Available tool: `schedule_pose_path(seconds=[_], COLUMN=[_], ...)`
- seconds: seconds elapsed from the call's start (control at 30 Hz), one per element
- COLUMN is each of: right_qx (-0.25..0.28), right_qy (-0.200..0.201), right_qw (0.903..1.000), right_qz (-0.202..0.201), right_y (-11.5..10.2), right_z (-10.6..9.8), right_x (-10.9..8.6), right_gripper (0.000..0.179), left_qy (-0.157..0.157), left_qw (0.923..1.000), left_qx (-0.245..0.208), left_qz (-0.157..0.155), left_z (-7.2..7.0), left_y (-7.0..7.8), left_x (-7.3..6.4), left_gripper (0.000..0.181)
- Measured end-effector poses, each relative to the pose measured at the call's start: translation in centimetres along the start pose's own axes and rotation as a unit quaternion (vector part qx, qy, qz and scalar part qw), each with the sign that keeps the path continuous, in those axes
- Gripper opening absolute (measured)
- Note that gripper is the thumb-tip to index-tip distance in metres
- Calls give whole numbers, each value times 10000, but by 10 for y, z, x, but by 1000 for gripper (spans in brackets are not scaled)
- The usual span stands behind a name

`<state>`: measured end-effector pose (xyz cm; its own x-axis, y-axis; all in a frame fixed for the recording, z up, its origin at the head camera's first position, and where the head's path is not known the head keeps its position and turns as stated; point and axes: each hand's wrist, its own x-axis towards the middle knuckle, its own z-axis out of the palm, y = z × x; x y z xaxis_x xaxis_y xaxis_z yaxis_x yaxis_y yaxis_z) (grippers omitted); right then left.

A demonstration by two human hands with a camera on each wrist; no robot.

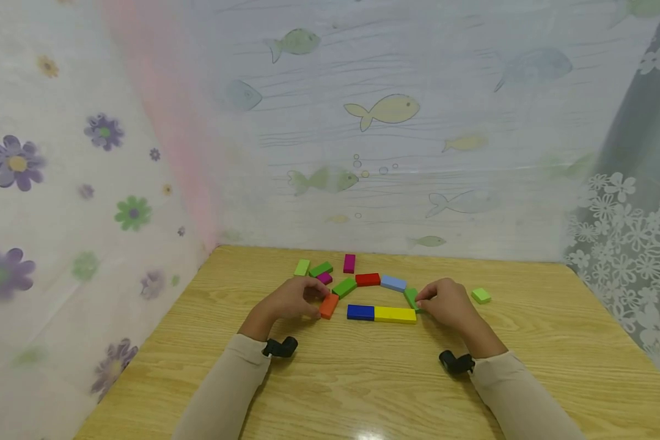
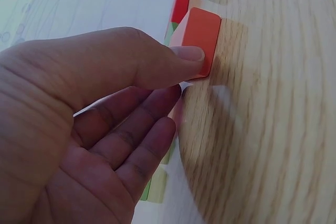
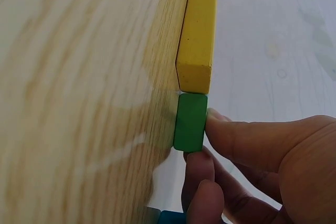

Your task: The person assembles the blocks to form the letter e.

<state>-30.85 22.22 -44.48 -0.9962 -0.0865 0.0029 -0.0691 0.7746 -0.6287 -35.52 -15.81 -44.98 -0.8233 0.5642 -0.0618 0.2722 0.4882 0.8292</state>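
An orange block [image 1: 329, 306] lies at the left end of an arch of blocks on the table. My left hand [image 1: 296, 298] holds it, the thumb [image 2: 189, 59] on its near end; the index fingertip is mostly hidden in the left wrist view. At the arch's right end, my right hand [image 1: 447, 304] pinches a green block [image 3: 190, 123] between thumb and fingers. That block stands close beside the end of a long yellow block [image 1: 395, 315]. A dark blue block [image 1: 360, 312] adjoins the yellow one's left end. Between the hands, the arch continues through another green block [image 1: 344, 287], a red block [image 1: 368, 280] and a light blue block [image 1: 393, 283].
Behind my left hand lie a lime block [image 1: 302, 267], a green block [image 1: 321, 269] and a magenta block [image 1: 324, 278]. Another magenta block [image 1: 349, 263] is near the back edge. A lime block [image 1: 481, 296] sits right of my right hand on the wooden table [image 1: 363, 379].
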Motion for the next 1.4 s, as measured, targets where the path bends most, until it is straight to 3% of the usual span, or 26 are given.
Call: schedule_pose_path(seconds=[0.3,0.43,0.6,0.73,0.9,1.0,1.17,1.4], right_qx=[8,12,4,10,35,67,31,-6], right_qy=[7,25,12,15,27,16,52,83], right_qw=[10000,10000,9999,10000,10000,10000,10000,9999], right_qz=[-38,-72,-112,-25,49,54,-36,-56], right_y=[0,0,3,4,4,3,2,4], right_z=[0,0,1,3,2,2,2,2], right_x=[-1,-1,0,0,1,1,1,1], right_gripper=[9,9,9,8,8,8,8,8], left_qy=[251,769,1568,1871,1819,1727,1659,1689], left_qw=[9988,9964,9860,9793,9766,9749,9695,9661], left_qx=[406,351,445,627,967,1243,1695,1826], left_qz=[60,-46,-355,-461,-619,-654,-613,-691], left_z=[-3,-5,-4,-5,-5,-5,-3,0], left_y=[3,3,0,4,11,12,7,2], left_x=[-1,-1,7,21,37,43,48,50], left_gripper=[37,35,28,30,31,21,6,7])
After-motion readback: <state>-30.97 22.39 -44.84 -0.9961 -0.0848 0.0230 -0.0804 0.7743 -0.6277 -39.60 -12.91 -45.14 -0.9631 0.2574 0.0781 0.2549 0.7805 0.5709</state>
